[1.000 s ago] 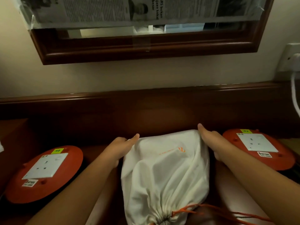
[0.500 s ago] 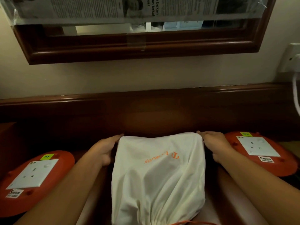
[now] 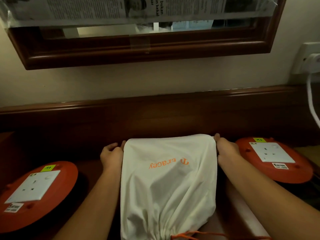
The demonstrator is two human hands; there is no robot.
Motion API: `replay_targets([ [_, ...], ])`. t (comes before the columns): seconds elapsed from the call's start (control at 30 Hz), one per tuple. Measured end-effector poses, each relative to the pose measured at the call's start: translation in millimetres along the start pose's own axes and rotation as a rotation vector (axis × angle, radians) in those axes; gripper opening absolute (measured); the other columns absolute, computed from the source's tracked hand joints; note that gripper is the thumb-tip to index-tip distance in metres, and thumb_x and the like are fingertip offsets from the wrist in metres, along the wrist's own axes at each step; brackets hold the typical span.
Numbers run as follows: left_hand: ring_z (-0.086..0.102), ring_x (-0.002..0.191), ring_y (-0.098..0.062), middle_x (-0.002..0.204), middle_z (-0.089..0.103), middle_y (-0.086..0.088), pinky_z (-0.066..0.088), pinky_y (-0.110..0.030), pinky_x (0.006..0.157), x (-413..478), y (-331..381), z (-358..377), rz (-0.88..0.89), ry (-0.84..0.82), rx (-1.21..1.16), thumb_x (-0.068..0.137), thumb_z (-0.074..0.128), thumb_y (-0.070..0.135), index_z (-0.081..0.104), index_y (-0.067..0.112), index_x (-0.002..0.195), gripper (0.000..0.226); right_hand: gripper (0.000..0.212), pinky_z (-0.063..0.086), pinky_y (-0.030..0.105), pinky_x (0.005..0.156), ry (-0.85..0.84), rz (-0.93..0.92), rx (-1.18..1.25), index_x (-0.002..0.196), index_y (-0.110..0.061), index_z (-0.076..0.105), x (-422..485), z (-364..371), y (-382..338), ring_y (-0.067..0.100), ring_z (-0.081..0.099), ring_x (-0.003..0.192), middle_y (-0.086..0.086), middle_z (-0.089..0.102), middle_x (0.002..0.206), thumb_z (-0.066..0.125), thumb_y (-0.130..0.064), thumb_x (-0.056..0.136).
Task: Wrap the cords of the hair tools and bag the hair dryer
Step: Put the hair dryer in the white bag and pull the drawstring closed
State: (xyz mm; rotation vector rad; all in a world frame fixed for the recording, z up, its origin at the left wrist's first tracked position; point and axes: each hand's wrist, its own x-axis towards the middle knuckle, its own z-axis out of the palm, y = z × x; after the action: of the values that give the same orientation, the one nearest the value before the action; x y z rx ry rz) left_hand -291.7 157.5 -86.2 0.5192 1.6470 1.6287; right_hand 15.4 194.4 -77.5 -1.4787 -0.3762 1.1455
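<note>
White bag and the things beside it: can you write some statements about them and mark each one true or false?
1. The left hand and the right hand hold the far corners of the white bag. True.
2. The bag's near end is gathered shut by an orange drawstring. True.
3. The bag's print reads upright from the head view. False: the orange lettering is upside down.
4. Only one reel lies beside the bag. False: a left orange reel and a right orange reel flank it.
</note>
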Motion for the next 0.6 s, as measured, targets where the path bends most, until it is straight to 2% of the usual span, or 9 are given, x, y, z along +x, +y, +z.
replay_targets([
  [0.07, 0.063, 0.078, -0.018, 0.103, 0.063, -0.009, 0.047, -0.026, 0.061, 1, 2, -1, -0.023, 0.026, -0.046, 0.091, 0.065, -0.001, 0.057, 0.015, 0.118, 0.032, 0.018, 0.057, 0.040, 0.072, -0.021, 0.029, 0.012, 0.088, -0.010, 0.060, 4, 4, 1, 0.030, 0.066, 0.082, 0.011, 0.066, 0.094, 0.071, -0.025, 0.090],
  [0.1, 0.063, 0.081, -0.020, 0.107, 0.063, -0.012, 0.049, -0.028, 0.066, 3, 3, -2, -0.038, 0.031, -0.045, 0.092, 0.063, -0.001, 0.057, 0.014, 0.121, 0.033, 0.016, 0.057, 0.041, 0.071, -0.038, 0.042, 0.010, 0.087, -0.010, 0.063, 5, 5, 0, 0.030, 0.067, 0.085, 0.012, 0.069, 0.098, 0.071, -0.024, 0.089],
  [0.17, 0.064, 0.093, -0.028, 0.119, 0.065, -0.016, 0.050, -0.032, 0.079, 4, 4, -4, -0.071, 0.017, -0.030, 0.093, 0.064, 0.003, 0.059, 0.012, 0.118, 0.028, 0.017, 0.057, 0.040, 0.069, -0.064, 0.057, -0.012, 0.098, -0.009, 0.069, 6, 7, 1, 0.029, 0.068, 0.087, 0.013, 0.071, 0.101, 0.070, -0.023, 0.090],
  [0.23, 0.067, 0.096, -0.028, 0.121, 0.068, -0.015, 0.049, -0.029, 0.077, 3, 1, -7, -0.088, -0.060, -0.025, 0.093, 0.066, 0.013, 0.061, 0.010, 0.113, 0.020, 0.022, 0.057, 0.041, 0.076, -0.104, 0.034, -0.056, 0.104, -0.010, 0.069, 6, 7, 2, 0.029, 0.068, 0.089, 0.011, 0.072, 0.101, 0.067, -0.027, 0.091],
  [0.3, 0.069, 0.086, -0.023, 0.105, 0.072, -0.010, 0.049, -0.026, 0.069, -3, 1, -9, -0.108, -0.102, -0.066, 0.089, 0.073, 0.025, 0.063, 0.010, 0.111, 0.029, 0.022, 0.055, 0.044, 0.088, -0.165, -0.032, -0.121, 0.103, -0.013, 0.070, 5, 5, 3, 0.028, 0.067, 0.093, 0.009, 0.071, 0.101, 0.068, -0.031, 0.091],
  [0.37, 0.072, 0.087, -0.026, 0.099, 0.074, -0.010, 0.054, -0.031, 0.070, -5, 3, -9, -0.096, -0.109, -0.062, 0.086, 0.077, 0.032, 0.065, 0.011, 0.109, 0.035, 0.023, 0.052, 0.046, 0.094, -0.206, -0.115, -0.173, 0.103, -0.017, 0.070, -1, 4, 2, 0.027, 0.065, 0.098, 0.007, 0.070, 0.104, 0.071, -0.034, 0.087],
  [0.53, 0.071, 0.092, -0.027, 0.109, 0.072, -0.013, 0.059, -0.039, 0.074, -12, 10, -17, 0.040, -0.199, 0.065, 0.082, 0.082, 0.034, 0.061, 0.016, 0.114, 0.042, 0.010, 0.053, 0.041, 0.092, -0.356, -0.375, -0.415, 0.096, -0.029, 0.070, -24, -6, 4, 0.021, 0.063, 0.101, 0.000, 0.068, 0.108, 0.073, -0.028, 0.086],
  [0.6, 0.072, 0.096, -0.026, 0.114, 0.069, -0.011, 0.061, -0.044, 0.083, -18, 12, -21, 0.083, -0.244, 0.123, 0.081, 0.083, 0.037, 0.057, 0.020, 0.122, 0.052, 0.006, 0.053, 0.040, 0.091, -0.389, -0.475, -0.540, 0.092, -0.033, 0.072, -34, -13, 6, 0.017, 0.062, 0.101, -0.006, 0.068, 0.107, 0.069, -0.030, 0.087],
])
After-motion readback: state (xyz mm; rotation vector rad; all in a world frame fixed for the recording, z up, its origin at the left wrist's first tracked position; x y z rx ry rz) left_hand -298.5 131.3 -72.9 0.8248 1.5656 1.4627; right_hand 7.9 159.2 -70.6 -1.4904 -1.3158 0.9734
